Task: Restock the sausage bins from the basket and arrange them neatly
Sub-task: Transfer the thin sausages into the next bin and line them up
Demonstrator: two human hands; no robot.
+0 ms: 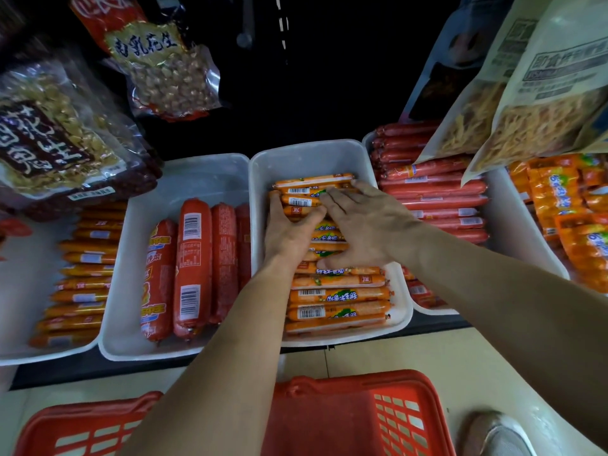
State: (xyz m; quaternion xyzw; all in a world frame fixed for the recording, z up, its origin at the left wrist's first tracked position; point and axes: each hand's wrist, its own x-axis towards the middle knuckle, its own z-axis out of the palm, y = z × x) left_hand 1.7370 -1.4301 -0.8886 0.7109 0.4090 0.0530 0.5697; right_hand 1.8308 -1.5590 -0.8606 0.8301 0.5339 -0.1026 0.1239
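Observation:
Several orange corn sausages (339, 296) lie crosswise in the middle white bin (306, 156). My left hand (289, 233) rests on the left ends of the upper sausages, its fingers curled over them. My right hand (365, 225) lies flat across the same stack, fingers spread and pointing left, the thumb low on the pile. Below my arms on the floor sits the red basket (355, 419); its visible inside shows no sausages.
A white bin (131, 324) on the left holds thick red sausages (190, 268). Bins further left and right hold thin orange and red sausages (437, 192). Peanut bags (62, 136) and noodle bags (539, 93) hang overhead. A shoe (496, 436) stands at the bottom right.

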